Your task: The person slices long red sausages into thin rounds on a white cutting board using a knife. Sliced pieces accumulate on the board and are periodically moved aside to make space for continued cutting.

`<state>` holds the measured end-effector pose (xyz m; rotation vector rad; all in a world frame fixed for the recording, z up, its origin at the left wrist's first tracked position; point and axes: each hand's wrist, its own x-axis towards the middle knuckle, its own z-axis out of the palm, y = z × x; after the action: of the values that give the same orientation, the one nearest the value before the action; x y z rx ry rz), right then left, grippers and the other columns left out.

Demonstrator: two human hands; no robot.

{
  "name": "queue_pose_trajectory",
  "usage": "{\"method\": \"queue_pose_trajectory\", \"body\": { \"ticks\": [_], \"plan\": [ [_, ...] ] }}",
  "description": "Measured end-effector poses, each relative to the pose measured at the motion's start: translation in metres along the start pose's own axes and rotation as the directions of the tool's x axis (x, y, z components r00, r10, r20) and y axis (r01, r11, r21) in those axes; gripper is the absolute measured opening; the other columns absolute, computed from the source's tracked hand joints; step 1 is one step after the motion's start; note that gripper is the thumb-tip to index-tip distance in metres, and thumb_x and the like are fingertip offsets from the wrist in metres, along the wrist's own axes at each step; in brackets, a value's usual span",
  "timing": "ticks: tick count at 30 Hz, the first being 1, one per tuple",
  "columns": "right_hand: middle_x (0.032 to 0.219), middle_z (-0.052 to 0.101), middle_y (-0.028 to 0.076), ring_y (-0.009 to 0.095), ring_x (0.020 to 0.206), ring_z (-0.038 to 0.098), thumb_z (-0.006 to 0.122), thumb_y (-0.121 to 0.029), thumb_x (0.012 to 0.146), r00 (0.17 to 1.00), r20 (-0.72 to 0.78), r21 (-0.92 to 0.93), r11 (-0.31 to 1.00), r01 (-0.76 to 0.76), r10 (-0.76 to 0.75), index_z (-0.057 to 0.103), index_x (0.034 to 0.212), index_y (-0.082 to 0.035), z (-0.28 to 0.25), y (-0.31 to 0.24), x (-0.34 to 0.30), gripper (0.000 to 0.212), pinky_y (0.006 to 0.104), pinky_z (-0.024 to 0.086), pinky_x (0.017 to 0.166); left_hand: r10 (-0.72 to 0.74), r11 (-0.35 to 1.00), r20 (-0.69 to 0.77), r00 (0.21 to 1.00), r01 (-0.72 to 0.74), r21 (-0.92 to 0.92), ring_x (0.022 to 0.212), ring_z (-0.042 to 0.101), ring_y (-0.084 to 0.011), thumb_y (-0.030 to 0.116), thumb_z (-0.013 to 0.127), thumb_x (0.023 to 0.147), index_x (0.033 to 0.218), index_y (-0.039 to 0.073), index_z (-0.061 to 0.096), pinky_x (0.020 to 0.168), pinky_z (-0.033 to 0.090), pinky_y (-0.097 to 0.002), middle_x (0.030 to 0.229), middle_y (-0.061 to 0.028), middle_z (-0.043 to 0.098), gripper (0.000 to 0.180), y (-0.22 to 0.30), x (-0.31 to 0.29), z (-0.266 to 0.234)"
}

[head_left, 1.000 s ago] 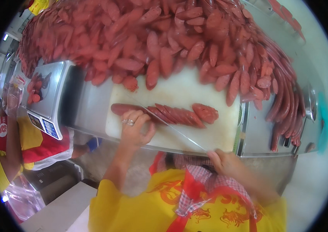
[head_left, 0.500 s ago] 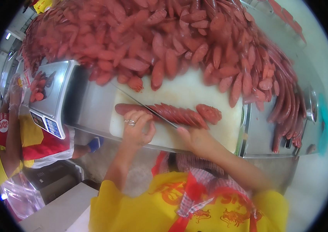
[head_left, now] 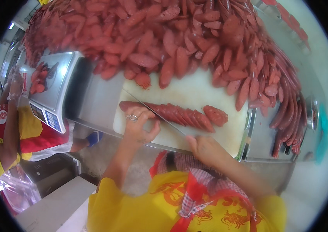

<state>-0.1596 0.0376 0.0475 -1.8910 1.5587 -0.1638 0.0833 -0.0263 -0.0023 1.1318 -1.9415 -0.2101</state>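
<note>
A dark red sausage lies across the white cutting board, its left end whole and its right part in slanted, overlapping slices. My left hand, with a ring on it, is closed over the near side of the whole end, fingers bent. Gripped in my right hand is a long thin knife; its blade runs up and left across the sausage beside my left fingertips. Several loose slices sit just right of the sliced row.
A big heap of sausage slices fills the far side. Whole sausages lie at right near a metal bowl. At left, a weighing scale bears some slices, and a co-worker's gloved hand is beside it.
The view has shifted a little, so the board and heap appear farther right. Both hands keep nearly the same hold, the knife still lying across the sausage.
</note>
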Motion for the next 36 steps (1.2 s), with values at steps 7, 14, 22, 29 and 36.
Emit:
{"method": "queue_pose_trajectory", "body": {
  "ticks": [7,14,22,29,36],
  "plan": [
    [0.078,0.061,0.027,0.044,0.061,0.061,0.044,-0.030,0.101,0.983,-0.004,0.013,0.983,0.184,-0.184,0.061,0.104,0.003,-0.005,0.008,-0.007,0.037,0.0489,0.051,0.056,0.066,0.991,-0.080,0.995,-0.056,0.122,0.087,0.055,-0.0292,0.003,0.074,0.059,0.090,0.009,0.061,0.082,0.043,-0.0388,0.091,-0.0084,0.059,0.034,-0.010,-0.002,-0.007],
    [0.070,0.062,0.026,0.045,0.062,0.062,0.045,-0.032,0.101,0.993,0.039,0.002,0.993,-0.115,0.115,0.064,0.090,0.003,-0.033,-0.003,-0.073,0.042,0.0511,0.051,0.056,0.014,0.996,-0.036,0.999,-0.011,0.092,0.095,0.052,-0.0298,0.006,0.072,0.060,0.087,0.010,0.062,0.086,0.042,-0.0402,0.094,-0.0069,0.058,0.030,-0.015,-0.006,-0.006],
    [0.068,0.062,0.023,0.044,0.061,0.062,0.046,-0.030,0.101,0.998,0.021,-0.011,0.998,0.063,-0.063,0.065,0.090,0.003,0.015,-0.020,0.043,0.039,0.0495,0.052,0.056,0.015,0.999,-0.025,1.000,-0.014,0.051,0.094,0.053,-0.0295,0.004,0.072,0.062,0.086,0.010,0.061,0.084,0.044,-0.0406,0.093,-0.0070,0.058,0.027,-0.018,-0.006,-0.013],
    [0.065,0.062,0.023,0.044,0.062,0.063,0.043,-0.033,0.101,0.992,0.081,0.104,0.991,0.085,-0.094,0.063,0.098,0.002,-0.021,-0.011,-0.022,0.040,0.0506,0.052,0.057,-0.118,0.980,-0.134,0.984,0.137,0.143,0.094,0.053,-0.0304,0.004,0.072,0.061,0.090,0.009,0.060,0.085,0.042,-0.0409,0.096,-0.0087,0.057,0.032,-0.019,-0.010,-0.021],
    [0.066,0.062,0.025,0.046,0.059,0.061,0.045,-0.038,0.100,0.972,0.142,-0.067,0.982,-0.178,0.186,0.063,0.086,0.003,-0.038,-0.015,-0.058,0.047,0.0523,0.051,0.056,-0.129,0.986,-0.121,0.984,0.140,0.086,0.091,0.053,-0.0305,0.005,0.072,0.060,0.088,0.009,0.058,0.084,0.042,-0.0400,0.095,-0.0085,0.057,0.032,-0.023,-0.009,-0.023]
  ]
}}
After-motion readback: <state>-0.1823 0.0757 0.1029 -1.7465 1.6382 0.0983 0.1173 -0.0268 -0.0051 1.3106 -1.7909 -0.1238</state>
